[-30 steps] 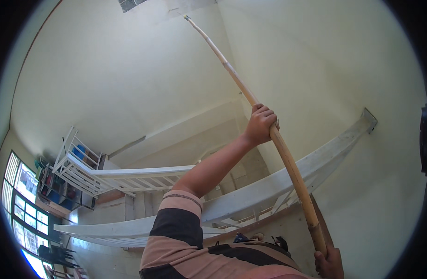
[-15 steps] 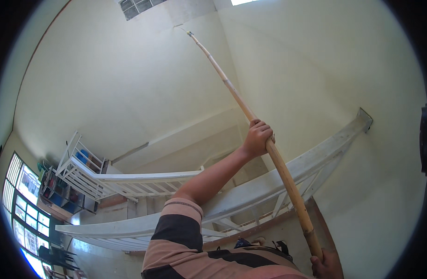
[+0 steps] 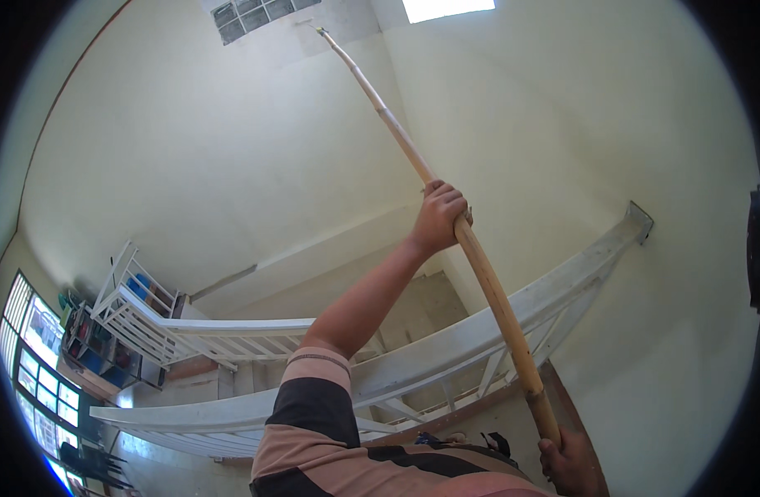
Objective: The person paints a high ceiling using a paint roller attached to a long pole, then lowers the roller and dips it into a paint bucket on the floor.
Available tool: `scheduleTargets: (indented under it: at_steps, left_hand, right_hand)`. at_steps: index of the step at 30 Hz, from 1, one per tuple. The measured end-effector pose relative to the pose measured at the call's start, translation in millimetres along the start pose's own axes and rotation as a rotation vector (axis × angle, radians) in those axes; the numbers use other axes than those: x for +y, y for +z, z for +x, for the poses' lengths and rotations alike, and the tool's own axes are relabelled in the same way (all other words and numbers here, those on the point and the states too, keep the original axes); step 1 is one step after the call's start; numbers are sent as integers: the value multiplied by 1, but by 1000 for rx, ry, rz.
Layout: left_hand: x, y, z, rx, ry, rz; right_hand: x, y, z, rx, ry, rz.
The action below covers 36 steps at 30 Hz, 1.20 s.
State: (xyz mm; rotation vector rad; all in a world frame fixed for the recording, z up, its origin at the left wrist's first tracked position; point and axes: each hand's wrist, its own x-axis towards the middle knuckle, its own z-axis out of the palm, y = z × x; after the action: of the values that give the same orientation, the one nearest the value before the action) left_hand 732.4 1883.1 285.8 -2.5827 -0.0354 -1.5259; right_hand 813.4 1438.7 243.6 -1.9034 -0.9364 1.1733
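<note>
The left hand (image 3: 440,217) gripped the long bamboo pole (image 3: 500,302) partway up, its fingers curled tightly over the shaft, so the pole ran through the fist and out both sides. The right hand (image 3: 569,464) clasped the lower end, its thumb lying along the near side; its other fingers were mostly hidden. Between the hands, the pole slanted across the white railing (image 3: 430,356). Its thin tip pointed up near the grey block panel (image 3: 260,16), contact with the wall (image 3: 231,124) unclear
</note>
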Motion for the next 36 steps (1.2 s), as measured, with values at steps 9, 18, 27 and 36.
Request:
scheduleTargets:
  at_steps: [9, 18, 27, 36]
  left_hand:
    - [-40, -1, 23, 29, 41, 54]
    - [-41, 17, 0, 17, -5, 21]
    - [-8, 27, -31, -3, -58, -36]
    - [30, 31, -55, -83, -97, -53]
  right_hand:
    - [-24, 7, 35, 66, -17, 211]
    - [-28, 2, 32, 78, 48, 164]
    - [-11, -2, 10, 48, 99, -13]
    - [1, -12, -25, 28, 55, -161]
